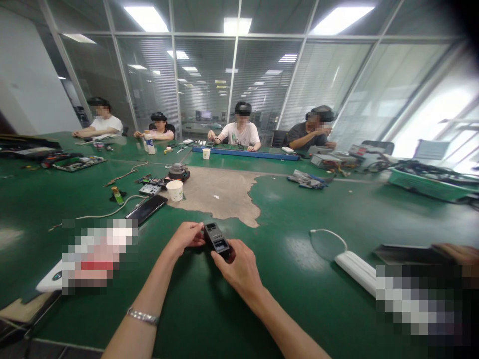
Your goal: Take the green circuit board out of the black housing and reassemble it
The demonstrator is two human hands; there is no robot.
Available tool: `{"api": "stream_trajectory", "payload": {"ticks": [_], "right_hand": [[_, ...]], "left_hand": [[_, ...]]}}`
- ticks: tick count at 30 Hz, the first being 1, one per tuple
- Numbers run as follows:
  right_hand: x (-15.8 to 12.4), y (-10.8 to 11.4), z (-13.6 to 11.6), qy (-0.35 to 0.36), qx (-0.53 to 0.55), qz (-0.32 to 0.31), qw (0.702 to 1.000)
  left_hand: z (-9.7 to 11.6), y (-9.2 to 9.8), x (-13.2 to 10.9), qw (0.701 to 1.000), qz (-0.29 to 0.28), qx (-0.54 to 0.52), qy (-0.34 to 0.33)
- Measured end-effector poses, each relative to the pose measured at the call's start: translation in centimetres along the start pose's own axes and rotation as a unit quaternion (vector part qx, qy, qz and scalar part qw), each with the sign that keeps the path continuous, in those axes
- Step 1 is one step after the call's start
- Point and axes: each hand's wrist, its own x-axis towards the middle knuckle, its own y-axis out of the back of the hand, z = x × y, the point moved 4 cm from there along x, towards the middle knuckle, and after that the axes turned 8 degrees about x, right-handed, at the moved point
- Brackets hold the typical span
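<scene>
Above the green table, a small dark grey box-shaped electronic device (216,237) is held tilted between my two hands. Its upper face has a dark window at the far end, a row of small buttons and another dark opening at the near end. My left hand (188,236) pinches the far left edge, fingers closed against it. Around the near right end wraps my right hand (237,259), thumb on the side towards me. The device's underside and some fingertips are hidden. I cannot tell its exact kind.
A phone (146,210), a paper cup (174,191) and loose electronic parts (150,189) lie ahead to the left. To the right are a white power strip (355,271), gloves (307,179) and a green basket (430,185) of cables. Several people sit across the table (284,209).
</scene>
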Motion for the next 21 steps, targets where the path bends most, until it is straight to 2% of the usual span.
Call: {"api": "stream_trajectory", "payload": {"ticks": [5, 9, 14, 18, 21], "right_hand": [[0.9, 2.1, -0.3, 0.004, 0.034, 0.052, 0.998], [1.9, 3.5, 1.5, -0.027, -0.003, 0.087, 0.996], [2.0, 3.3, 4.0, -0.079, -0.096, 0.041, 0.991], [1.5, 2.6, 4.9, -0.113, -0.159, -0.013, 0.981], [1.3, 2.5, 5.2, -0.108, -0.179, -0.009, 0.978]], "left_hand": [[-0.2, -0.1, -0.1, 1.0, -0.017, 0.004, 0.012], [-0.4, -0.3, -0.1, 0.999, -0.023, 0.03, 0.021], [-0.5, -0.4, 0.0, 0.998, -0.035, 0.056, 0.021], [-0.5, -0.5, 0.0, 0.997, -0.044, 0.057, 0.021], [-0.4, -0.6, 0.0, 0.997, -0.052, 0.059, 0.022]]}}
